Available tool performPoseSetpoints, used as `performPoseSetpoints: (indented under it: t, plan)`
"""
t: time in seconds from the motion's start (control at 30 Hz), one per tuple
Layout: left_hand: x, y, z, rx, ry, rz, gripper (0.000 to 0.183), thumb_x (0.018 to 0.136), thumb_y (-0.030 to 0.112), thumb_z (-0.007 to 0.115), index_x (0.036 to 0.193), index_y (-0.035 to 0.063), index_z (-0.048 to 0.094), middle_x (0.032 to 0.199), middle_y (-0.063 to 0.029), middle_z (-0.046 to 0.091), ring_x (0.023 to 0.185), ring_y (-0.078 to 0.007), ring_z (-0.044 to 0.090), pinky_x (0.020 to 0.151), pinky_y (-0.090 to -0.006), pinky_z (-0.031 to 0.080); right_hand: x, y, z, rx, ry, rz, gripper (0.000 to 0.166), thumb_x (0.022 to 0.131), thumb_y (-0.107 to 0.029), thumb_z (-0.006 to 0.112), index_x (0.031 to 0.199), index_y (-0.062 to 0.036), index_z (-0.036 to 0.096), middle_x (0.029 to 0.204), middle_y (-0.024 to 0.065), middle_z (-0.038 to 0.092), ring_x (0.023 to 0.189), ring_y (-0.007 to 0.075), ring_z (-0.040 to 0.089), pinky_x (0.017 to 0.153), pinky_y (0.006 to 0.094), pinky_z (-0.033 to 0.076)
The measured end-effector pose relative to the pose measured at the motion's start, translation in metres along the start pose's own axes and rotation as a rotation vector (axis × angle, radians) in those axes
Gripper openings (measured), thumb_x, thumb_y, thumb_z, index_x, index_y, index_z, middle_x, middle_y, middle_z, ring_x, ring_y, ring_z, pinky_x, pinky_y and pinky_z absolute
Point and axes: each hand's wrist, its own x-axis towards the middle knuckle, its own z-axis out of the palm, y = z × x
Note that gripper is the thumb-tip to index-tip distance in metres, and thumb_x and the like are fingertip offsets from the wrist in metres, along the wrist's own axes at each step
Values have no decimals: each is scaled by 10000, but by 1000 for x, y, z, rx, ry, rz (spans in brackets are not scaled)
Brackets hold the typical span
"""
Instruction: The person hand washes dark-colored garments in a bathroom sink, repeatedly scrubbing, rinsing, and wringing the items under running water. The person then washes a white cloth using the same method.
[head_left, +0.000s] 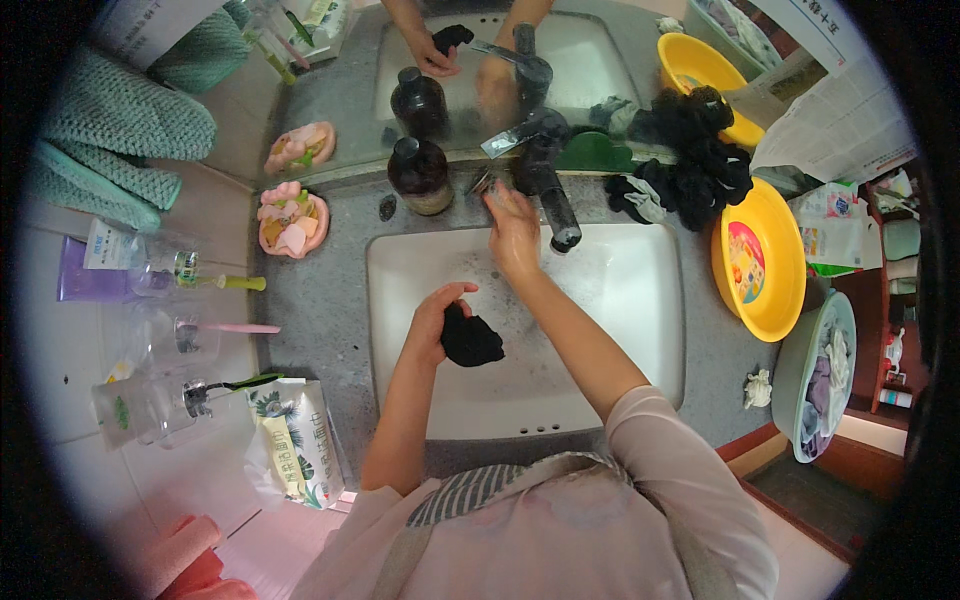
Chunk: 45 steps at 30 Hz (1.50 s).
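Over the white sink basin (615, 352), my left hand (439, 319) grips a bunched black cloth (472, 337). My right hand (511, 225) reaches to the back rim of the basin, just left of the black faucet (555, 202). Its fingertips are at a small shiny object (484, 180) on the counter, too unclear to name; whether they grasp it does not show. A dark bottle (420, 180) stands left of that hand. Black bunched fabric (694, 184) and a grey-and-black piece (645, 199) lie right of the faucet.
On the right are a yellow plastic basin (795, 262), a pale green tub (780, 375) of laundry and a crumpled white cloth (757, 388). A pink soap dish (292, 221), a tissue pack (296, 442) and wall-held cups with toothbrushes (240, 328) are left. A mirror (337, 82) stands behind.
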Motion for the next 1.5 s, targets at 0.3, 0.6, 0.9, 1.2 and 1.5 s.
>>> performPoseSetpoints:
  t: [0.3, 0.6, 0.9, 1.2, 1.5]
  plan:
    - [-5, -13, -19, -88, 59, -35, 198, 828, 224, 546, 892, 54, 625, 612, -26, 519, 557, -118, 496, 522, -243, 424, -113, 49, -27, -57, -655, 369, 242, 755, -76, 518, 978, -106, 608, 999, 143, 597, 942, 330, 566, 762, 416, 473]
    - [-12, -30, -18, -64, 110, -123, 191, 825, 234, 553, 874, 63, 624, 614, -26, 518, 568, -124, 502, 522, -252, 427, -94, 49, -11, -268, -967, 472, 192, 756, -116, 529, 937, -67, 571, 934, 146, 622, 876, 335, 602, 736, 443, 475]
    - [-8, -43, -28, -103, 149, -166, 192, 826, 240, 558, 870, 62, 618, 631, -29, 526, 577, -128, 508, 539, -254, 441, -106, 83, 17, -295, -999, 451, 243, 721, -130, 528, 929, -26, 598, 950, 173, 625, 886, 340, 599, 742, 440, 475]
    - [-9, -42, -30, -84, 143, -152, 192, 832, 233, 542, 854, 59, 620, 636, -34, 531, 592, -128, 513, 543, -255, 435, -73, 84, 32, -291, -1412, 451, 214, 757, -119, 451, 794, -12, 633, 694, 115, 631, 530, 228, 585, 505, 379, 457]
    - [-8, -45, -26, -91, 142, -154, 189, 827, 223, 546, 845, 48, 615, 632, -37, 533, 578, -133, 513, 539, -253, 434, -108, 116, 49, 463, -1142, 1270, 176, 783, -134, 424, 703, -17, 528, 577, 100, 563, 351, 161, 395, 350, 340, 379]
